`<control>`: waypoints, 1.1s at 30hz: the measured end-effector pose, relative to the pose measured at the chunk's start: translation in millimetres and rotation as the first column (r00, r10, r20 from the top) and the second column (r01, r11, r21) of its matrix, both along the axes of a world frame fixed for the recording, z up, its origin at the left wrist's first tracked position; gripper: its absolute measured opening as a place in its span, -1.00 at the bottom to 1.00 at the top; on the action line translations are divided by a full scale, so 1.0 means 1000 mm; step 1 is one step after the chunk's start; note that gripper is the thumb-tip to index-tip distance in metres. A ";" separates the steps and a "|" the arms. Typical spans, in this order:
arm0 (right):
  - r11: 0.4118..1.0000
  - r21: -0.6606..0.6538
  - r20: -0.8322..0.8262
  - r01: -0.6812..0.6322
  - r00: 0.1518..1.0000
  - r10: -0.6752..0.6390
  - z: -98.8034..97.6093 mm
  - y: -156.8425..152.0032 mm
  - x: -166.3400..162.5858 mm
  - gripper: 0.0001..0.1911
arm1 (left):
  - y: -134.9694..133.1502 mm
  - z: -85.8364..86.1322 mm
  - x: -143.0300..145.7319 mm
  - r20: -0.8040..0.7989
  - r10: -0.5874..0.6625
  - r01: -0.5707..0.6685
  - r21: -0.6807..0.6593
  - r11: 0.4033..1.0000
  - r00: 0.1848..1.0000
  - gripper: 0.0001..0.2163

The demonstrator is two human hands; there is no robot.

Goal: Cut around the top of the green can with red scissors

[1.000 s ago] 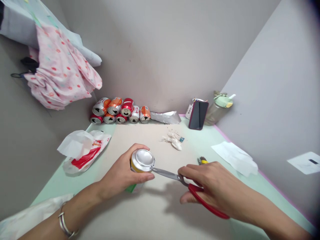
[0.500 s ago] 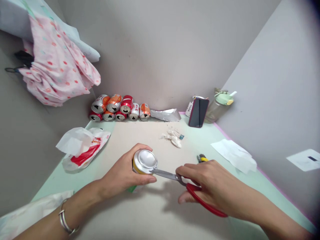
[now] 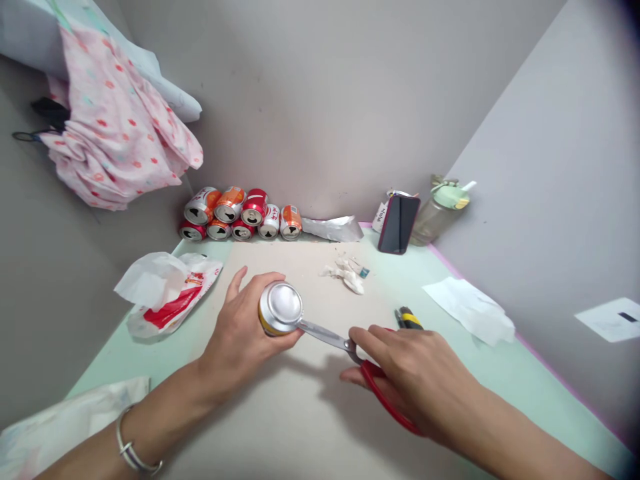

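Observation:
My left hand [image 3: 245, 320] is closed around a drink can [image 3: 281, 307], its silver base turned up toward me and a yellow band showing along its side. My right hand [image 3: 400, 377] grips the red handles of a pair of scissors [image 3: 325, 333]. The grey blades reach left, their tips touching the can's side just below the base rim. Whether the tips have gone through the metal cannot be made out. A black and yellow tool [image 3: 410, 318], perhaps a utility knife, lies just beyond my right hand, partly hidden by it.
Several empty cans [image 3: 243, 215] are stacked against the back wall beside a crumpled silver sheet [image 3: 335, 229]. A phone [image 3: 399, 225] leans by a bottle [image 3: 440, 210]. Used tissue [image 3: 347, 277] lies mid-table, a tissue pack [image 3: 175, 300] left, white paper [image 3: 470, 310] right. Pink cloth [image 3: 120, 127] hangs upper left.
The can has been turned and moved slightly up and left in my left hand, whose index finger now lifts away. The scissors have followed left, their blades looking closer together.

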State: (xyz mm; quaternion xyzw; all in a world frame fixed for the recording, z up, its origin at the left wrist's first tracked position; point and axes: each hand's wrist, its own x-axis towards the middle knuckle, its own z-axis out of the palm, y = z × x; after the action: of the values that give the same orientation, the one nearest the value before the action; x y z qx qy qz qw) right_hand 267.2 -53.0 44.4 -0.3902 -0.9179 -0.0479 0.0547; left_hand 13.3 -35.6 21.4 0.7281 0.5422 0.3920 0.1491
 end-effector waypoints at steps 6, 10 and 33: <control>1.000 0.027 -0.009 0.000 1.000 0.001 -0.002 -0.001 -0.001 -0.73 | 0.001 -0.001 -0.003 -0.120 0.009 0.010 0.153 0.988 0.993 -0.54; 0.974 -0.224 -0.080 0.023 0.996 -0.042 0.005 0.005 0.003 -0.67 | -0.001 0.001 0.000 0.148 -0.027 0.049 -0.147 0.988 0.989 -0.45; 0.516 -0.838 -0.452 -0.177 0.756 -0.473 -0.010 -0.001 0.008 -0.53 | 0.014 0.006 -0.012 0.876 0.162 0.419 -0.371 0.829 0.454 -0.62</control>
State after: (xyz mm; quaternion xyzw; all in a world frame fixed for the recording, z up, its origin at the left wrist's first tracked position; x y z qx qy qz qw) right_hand 275.4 -53.8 34.7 -0.4406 -0.7058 0.5311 0.1601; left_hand 1.7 -22.0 27.5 0.3850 0.4117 0.5269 0.6362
